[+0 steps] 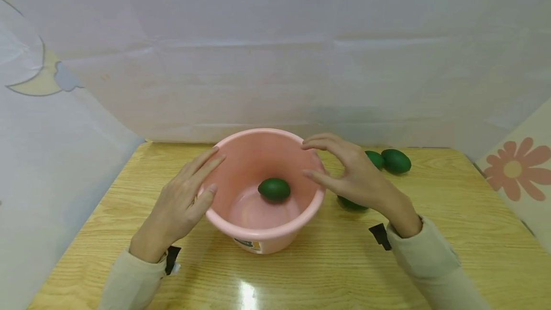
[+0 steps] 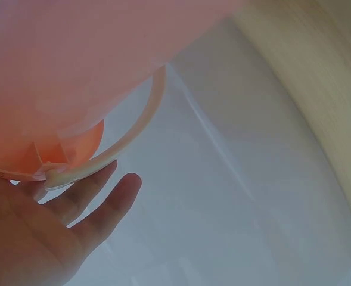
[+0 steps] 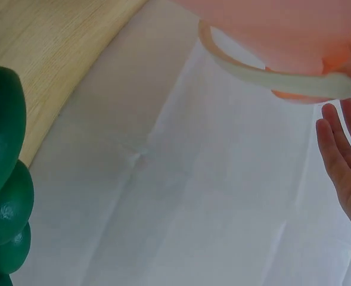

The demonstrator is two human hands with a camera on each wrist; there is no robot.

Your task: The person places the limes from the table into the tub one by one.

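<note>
surface: light wood-grain table (image 1: 430, 252), glossy, fills lower half of head view
backdrop: pale sheeting behind and at both sides; moon print at upper left edge, flower print at right edge
pink basin (image 1: 241, 157): round plastic, centre of frame, standing upright on table, sticker on its near outer wall
basin handle: pale bail hanging under the rim, seen close in both wrist views (image 2: 127, 140)
avocado in basin (image 1: 274, 189): dark green, lying on the basin floor, right of centre
loose avocados: three on the table, right of basin; one at far right (image 1: 396, 160), one just beside it, partly hidden by right hand (image 1: 375, 158), one near the basin wall below right hand (image 1: 350, 204)
left hand (image 1: 182, 202): fingers straight and relaxed, holding nothing, lying against the basin's left outer rim
right hand (image 1: 350, 176): fingers spread and loosely bent, holding nothing, hovering over the right rim; contact with rim not clear
sleeves: beige, black strap at each wrist, lower left and lower right
</note>
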